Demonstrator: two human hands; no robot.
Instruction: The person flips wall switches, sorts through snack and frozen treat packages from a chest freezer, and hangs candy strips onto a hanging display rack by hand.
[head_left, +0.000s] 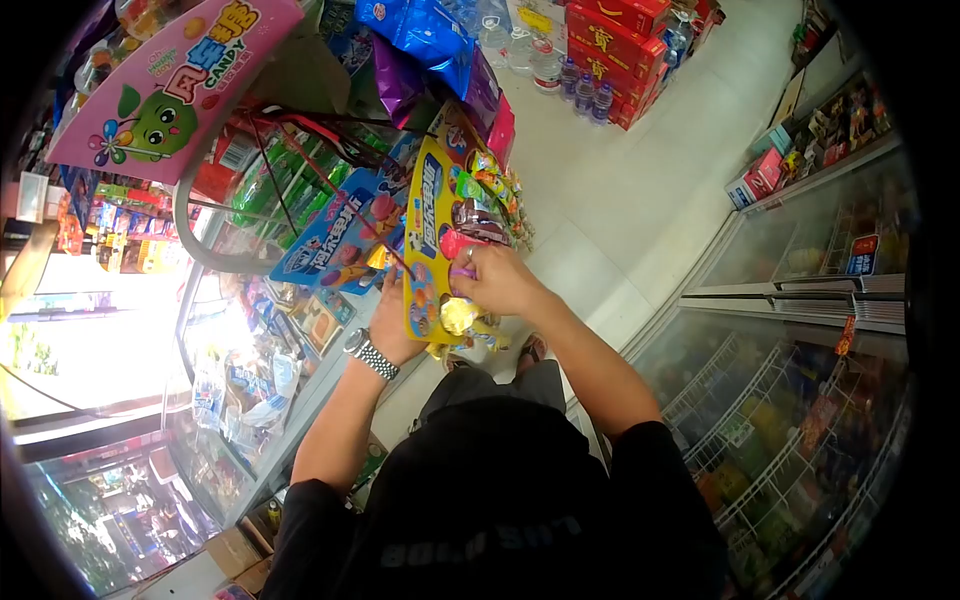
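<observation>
A yellow display card (pixel 425 235) with wrapped sweets along its right side hangs in front of me, beside a blue card (pixel 340 235). My left hand (pixel 392 325), with a watch on the wrist, is at the yellow card's lower left edge; its fingers are partly hidden behind the card. My right hand (pixel 495 280) is closed at the card's right side, on a small pink and purple item (pixel 462 262) among the sweets. A gold-wrapped sweet (pixel 460 316) hangs just below my right fingers.
A pink candy sign (pixel 170 95) and blue bags (pixel 420 35) hang above. Red boxes (pixel 615 55) and bottles (pixel 585 92) stand on the floor ahead. A glass-topped freezer (pixel 760 400) is at the right, a glass counter (pixel 290 425) at the left.
</observation>
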